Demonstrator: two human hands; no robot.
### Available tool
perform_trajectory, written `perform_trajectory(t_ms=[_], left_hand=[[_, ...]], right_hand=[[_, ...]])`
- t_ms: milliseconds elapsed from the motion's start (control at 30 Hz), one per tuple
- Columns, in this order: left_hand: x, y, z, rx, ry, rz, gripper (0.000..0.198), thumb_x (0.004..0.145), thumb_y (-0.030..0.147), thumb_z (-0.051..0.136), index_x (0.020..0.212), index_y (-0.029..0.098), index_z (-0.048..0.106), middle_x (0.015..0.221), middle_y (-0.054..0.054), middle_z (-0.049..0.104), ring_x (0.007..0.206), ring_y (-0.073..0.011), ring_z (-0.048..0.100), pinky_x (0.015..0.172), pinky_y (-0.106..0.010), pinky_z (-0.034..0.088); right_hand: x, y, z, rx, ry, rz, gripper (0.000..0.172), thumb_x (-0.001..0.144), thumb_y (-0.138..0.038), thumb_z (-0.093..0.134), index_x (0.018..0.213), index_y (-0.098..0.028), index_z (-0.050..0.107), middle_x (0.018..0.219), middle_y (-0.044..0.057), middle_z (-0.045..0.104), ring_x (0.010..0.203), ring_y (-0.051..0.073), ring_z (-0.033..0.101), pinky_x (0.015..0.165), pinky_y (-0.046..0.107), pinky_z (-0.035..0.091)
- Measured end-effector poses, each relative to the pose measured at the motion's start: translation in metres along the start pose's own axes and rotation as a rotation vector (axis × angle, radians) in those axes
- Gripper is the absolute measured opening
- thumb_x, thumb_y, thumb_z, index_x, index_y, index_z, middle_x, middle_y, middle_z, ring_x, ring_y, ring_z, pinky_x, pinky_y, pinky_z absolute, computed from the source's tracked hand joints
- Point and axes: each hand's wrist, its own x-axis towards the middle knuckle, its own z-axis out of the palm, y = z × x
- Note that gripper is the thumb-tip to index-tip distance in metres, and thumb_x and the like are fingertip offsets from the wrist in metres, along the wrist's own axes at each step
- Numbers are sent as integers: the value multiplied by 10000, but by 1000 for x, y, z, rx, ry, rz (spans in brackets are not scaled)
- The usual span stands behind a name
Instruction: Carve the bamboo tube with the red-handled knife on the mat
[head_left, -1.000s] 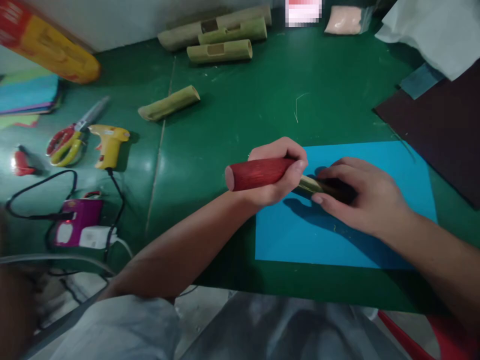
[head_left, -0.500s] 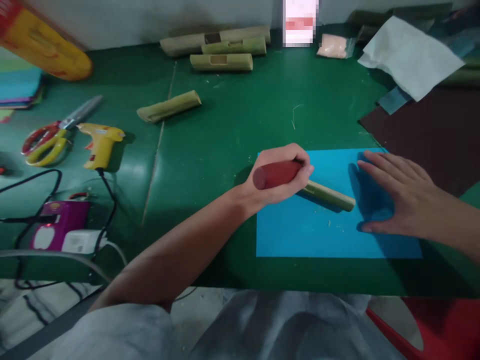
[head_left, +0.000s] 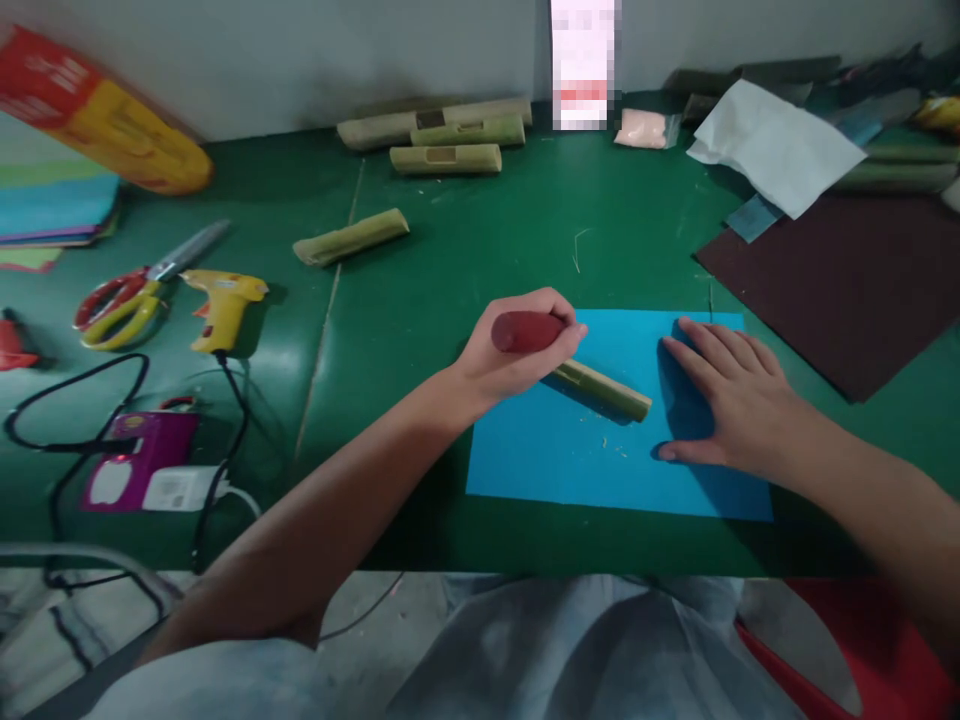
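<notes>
My left hand (head_left: 517,345) is closed around a thick dark red handle (head_left: 529,332), whose working end is hidden behind the fingers. From under that hand a short green bamboo piece (head_left: 607,392) sticks out, lying slantwise on a blue sheet (head_left: 540,465). Whether the left fingers also press on the bamboo I cannot tell. My right hand (head_left: 731,395) is open, palm down with fingers spread, at the right part of the sheet and apart from the bamboo. Small pale shavings (head_left: 611,445) lie scattered on the blue sheet.
Several cut bamboo pieces (head_left: 446,160) lie by the wall, with another bamboo piece (head_left: 352,237) nearer. Scissors (head_left: 150,285), a yellow glue gun (head_left: 225,308) and a purple box (head_left: 146,455) with cables are at left. A dark brown sheet (head_left: 840,290) and white paper (head_left: 776,145) lie right.
The view has shifted slightly. The blue sheet, the bamboo on it and both hands have moved left, and the sheet has turned a little. The left hand still grips the red handle.
</notes>
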Motion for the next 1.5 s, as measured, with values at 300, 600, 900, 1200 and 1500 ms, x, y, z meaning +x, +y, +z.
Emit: perform_trajectory(t_ms=[300,600,900,1200,1500], left_hand=[[-14,-21,-15,45,98,64,191,1004,409,776,929,235,801,895,-26,824,765,-175,720,690,-312,558],[-12,-29,-5,46,102,139,160,1039,397,747,958,264,786,950,-25,841,821,-178,737,761,-333,594],[-10,-30,-5,83,102,196,147,1043,380,742,978,256,788,956,-24,852,829,-180,756,781,-335,601],[-10,-31,-5,172,193,193,186,1047,431,729,955,279,782,972,-40,866,877,-215,784,860,-395,636],[-8,-33,-9,117,302,185,214,1089,450,724,998,262,771,1005,-38,860,895,-195,775,859,-372,631]], right_hand=[[20,-36,-17,26,213,-6,941,1072,-898,597,1642,-155,684,1770,271,647,1583,526,650,1281,733,531],[22,-7,-29,-7,254,85,625,1221,-633,476,1643,-232,705,1744,207,699,1662,471,620,1418,752,384],[-24,-53,-20,-13,201,-58,663,1211,-527,537,1756,-153,581,1728,237,704,1597,467,678,1325,706,531],[-20,-65,-10,4,139,27,993,1165,-697,539,1957,-230,164,1900,232,510,1706,499,559,1339,733,515],[18,-17,-9,-5,50,6,960,1106,-776,568,1873,-211,439,1929,189,481,1745,511,502,1392,764,447]])
